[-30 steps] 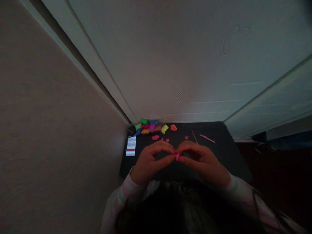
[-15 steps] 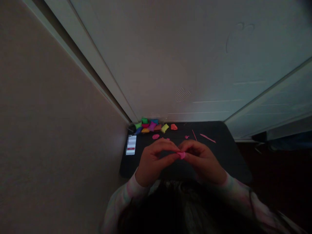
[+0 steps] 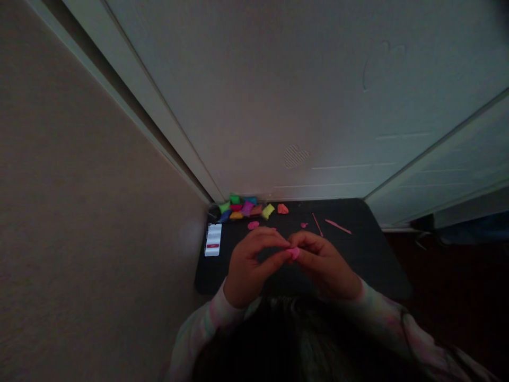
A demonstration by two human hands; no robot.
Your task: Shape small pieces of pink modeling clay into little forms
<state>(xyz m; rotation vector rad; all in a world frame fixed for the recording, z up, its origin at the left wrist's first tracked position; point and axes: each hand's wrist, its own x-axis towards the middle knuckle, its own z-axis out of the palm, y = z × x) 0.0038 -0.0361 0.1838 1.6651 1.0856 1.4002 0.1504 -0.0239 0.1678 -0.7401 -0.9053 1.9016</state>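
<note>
Between the fingertips of both hands is a small lump of pink modelling clay (image 3: 294, 253), held above the dark table. My left hand (image 3: 254, 260) pinches its left side with thumb and fingers. From the right, my right hand (image 3: 324, 262) pinches the same lump, the two hands' fingertips meeting at it. Beyond my hands lie a flat pink clay piece (image 3: 253, 225) and a smaller pink clay bit (image 3: 304, 225). The undersides of the lump and of my fingers are hidden.
The dark table (image 3: 377, 254) stands against a pale panel. Several colourful clay packets (image 3: 247, 208) lie at its back left, beside a yellow packet (image 3: 268, 210) and a crumpled orange piece (image 3: 282, 209). A lit phone (image 3: 213, 240) lies left. Two thin pink tools (image 3: 338, 226) (image 3: 317, 224) lie right.
Both hands stay pinched on the pink clay; my right hand has shifted slightly left. The lump's visible outline differs a little. The view has moved slightly.
</note>
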